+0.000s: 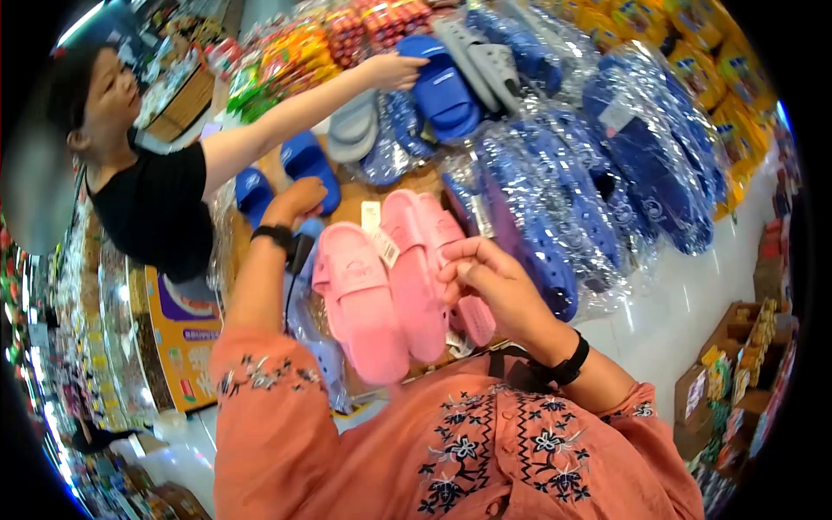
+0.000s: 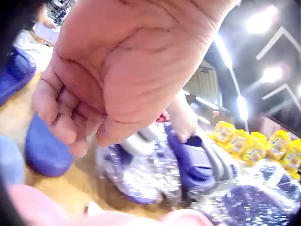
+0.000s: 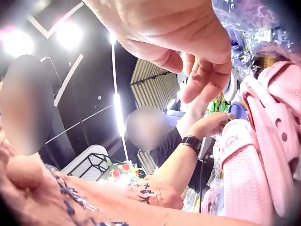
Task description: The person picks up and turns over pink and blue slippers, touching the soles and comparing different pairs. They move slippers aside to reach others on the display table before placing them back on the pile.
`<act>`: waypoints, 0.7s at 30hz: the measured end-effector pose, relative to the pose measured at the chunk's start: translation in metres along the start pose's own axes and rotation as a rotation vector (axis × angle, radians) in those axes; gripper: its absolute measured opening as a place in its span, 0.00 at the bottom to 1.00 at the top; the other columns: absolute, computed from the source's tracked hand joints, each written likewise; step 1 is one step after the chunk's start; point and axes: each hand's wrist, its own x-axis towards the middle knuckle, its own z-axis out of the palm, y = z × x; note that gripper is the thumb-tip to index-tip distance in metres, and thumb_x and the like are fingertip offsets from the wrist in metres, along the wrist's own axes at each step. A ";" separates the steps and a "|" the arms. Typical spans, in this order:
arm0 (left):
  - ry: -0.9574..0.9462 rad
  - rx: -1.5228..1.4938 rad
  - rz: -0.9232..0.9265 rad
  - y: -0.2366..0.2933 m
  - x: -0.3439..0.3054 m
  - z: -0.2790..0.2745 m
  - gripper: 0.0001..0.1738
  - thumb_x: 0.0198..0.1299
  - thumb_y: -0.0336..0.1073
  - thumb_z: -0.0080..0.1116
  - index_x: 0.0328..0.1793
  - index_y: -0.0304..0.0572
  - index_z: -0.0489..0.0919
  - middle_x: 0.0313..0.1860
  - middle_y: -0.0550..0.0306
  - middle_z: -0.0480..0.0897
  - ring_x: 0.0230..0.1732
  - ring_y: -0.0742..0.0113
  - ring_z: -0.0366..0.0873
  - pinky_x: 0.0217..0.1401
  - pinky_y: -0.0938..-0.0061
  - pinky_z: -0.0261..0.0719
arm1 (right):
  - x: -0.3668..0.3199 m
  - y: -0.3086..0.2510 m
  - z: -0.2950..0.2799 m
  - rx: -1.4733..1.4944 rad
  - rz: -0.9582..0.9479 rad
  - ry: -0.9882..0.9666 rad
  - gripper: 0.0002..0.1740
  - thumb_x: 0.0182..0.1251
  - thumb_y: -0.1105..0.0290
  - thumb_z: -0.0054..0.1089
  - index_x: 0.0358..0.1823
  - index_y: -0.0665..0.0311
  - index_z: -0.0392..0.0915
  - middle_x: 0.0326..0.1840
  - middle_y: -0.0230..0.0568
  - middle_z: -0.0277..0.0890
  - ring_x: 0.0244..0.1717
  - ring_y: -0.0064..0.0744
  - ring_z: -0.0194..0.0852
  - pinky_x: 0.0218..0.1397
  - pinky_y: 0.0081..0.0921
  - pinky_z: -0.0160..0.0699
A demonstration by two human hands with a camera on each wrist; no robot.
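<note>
My left hand is over the near end of a blue slipper; in the left wrist view its fingers bend loosely with nothing in them. Beside the pink slippers, at their right, is my right hand, its fingers bent and holding nothing. Whether it touches the pink clog next to it cannot be told. White tags lie on the pink pairs. In the right wrist view, the right hand hangs above and left of the pink slippers.
Another person at the left reaches across and touches a blue slipper. Plastic-wrapped blue clogs lie at the right, grey clogs at the back. Yellow packets stand beyond; shelves with goods are at the far right.
</note>
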 end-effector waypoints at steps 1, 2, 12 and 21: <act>-0.031 -0.006 0.098 0.024 -0.016 -0.004 0.16 0.71 0.42 0.48 0.44 0.37 0.81 0.26 0.55 0.81 0.22 0.65 0.79 0.22 0.70 0.75 | -0.003 -0.001 -0.003 -0.014 -0.003 -0.005 0.13 0.80 0.71 0.48 0.60 0.67 0.71 0.48 0.40 0.80 0.43 0.28 0.82 0.50 0.25 0.81; -0.060 -0.013 0.192 0.047 -0.039 -0.008 0.19 0.73 0.45 0.50 0.40 0.37 0.80 0.26 0.56 0.80 0.22 0.66 0.79 0.21 0.71 0.74 | -0.004 -0.001 -0.007 -0.027 -0.004 -0.015 0.14 0.80 0.71 0.48 0.61 0.68 0.71 0.48 0.40 0.80 0.42 0.27 0.82 0.49 0.24 0.81; 0.322 -0.330 0.296 0.153 -0.057 0.000 0.35 0.71 0.59 0.56 0.67 0.33 0.76 0.54 0.52 0.82 0.46 0.65 0.83 0.41 0.70 0.84 | -0.009 -0.008 -0.018 -0.061 -0.002 -0.077 0.15 0.81 0.70 0.48 0.63 0.69 0.71 0.49 0.40 0.79 0.43 0.26 0.82 0.50 0.25 0.81; 0.429 -0.777 0.207 0.091 -0.017 -0.011 0.45 0.69 0.61 0.59 0.77 0.30 0.63 0.68 0.41 0.72 0.56 0.55 0.82 0.50 0.62 0.87 | -0.001 -0.004 -0.025 -0.048 0.033 -0.097 0.14 0.82 0.70 0.48 0.62 0.68 0.71 0.49 0.40 0.78 0.42 0.28 0.82 0.51 0.27 0.83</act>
